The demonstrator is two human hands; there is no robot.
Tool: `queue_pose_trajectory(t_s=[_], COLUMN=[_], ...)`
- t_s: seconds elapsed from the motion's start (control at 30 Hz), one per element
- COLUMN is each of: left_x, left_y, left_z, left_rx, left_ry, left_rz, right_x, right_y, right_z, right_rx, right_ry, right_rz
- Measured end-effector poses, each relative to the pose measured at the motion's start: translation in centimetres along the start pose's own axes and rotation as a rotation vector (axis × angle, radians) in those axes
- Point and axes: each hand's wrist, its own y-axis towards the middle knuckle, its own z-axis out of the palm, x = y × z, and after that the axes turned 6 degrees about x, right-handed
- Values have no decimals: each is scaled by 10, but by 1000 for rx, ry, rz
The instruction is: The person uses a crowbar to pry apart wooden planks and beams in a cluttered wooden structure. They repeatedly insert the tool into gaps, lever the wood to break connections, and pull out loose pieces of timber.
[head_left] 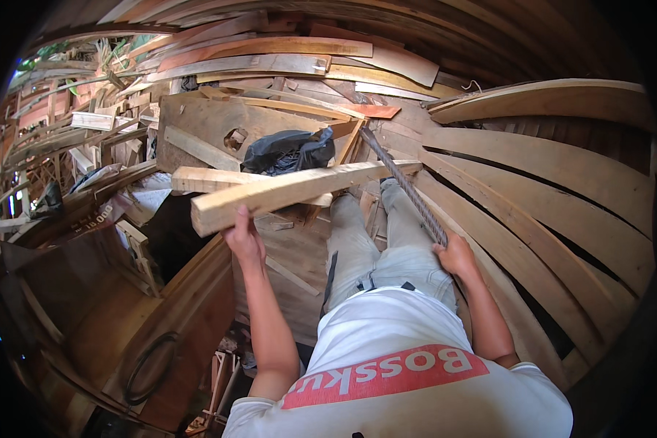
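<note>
A squared wooden beam [306, 187] lies slantwise in front of me, its thick end toward the left. My left hand [247, 239] is closed on that end from below, thumb against the near face. My right hand [456, 254] is wrapped round the lower end of a dark ribbed metal bar [409, 188], which slants up and left past the beam's far end. Another pale wooden piece [210, 179] lies partly hidden behind the beam. Beyond it sits a crumpled black plastic bag [288, 151] with dark contents too small to make out.
A brown wooden panel [190, 117] with a hole lies behind the bag. Long curved planks [547, 157] lean along the right. Stacked boards [270, 47] fill the back, and scrap wood [58, 146] is heaped at left. A dark cable loop [152, 369] hangs at lower left.
</note>
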Motion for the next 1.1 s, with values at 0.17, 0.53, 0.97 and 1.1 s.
queue_pose_trajectory(t_s=[0.17, 0.53, 0.97, 1.1], left_x=[-25, -39, -56, -59], left_y=[-88, -161, -161, -150], left_z=[-28, -7, 43, 77], left_rx=[190, 460, 813, 930], left_ry=[335, 470, 240, 213], left_rz=[-261, 207, 168, 183], right_x=[-20, -49, 46, 56], right_y=[-20, -2, -57, -62], right_z=[2, 10, -36, -41], right_rx=[16, -32, 86, -44], right_ry=[-59, -53, 256, 231], right_rz=[131, -10, -163, -516])
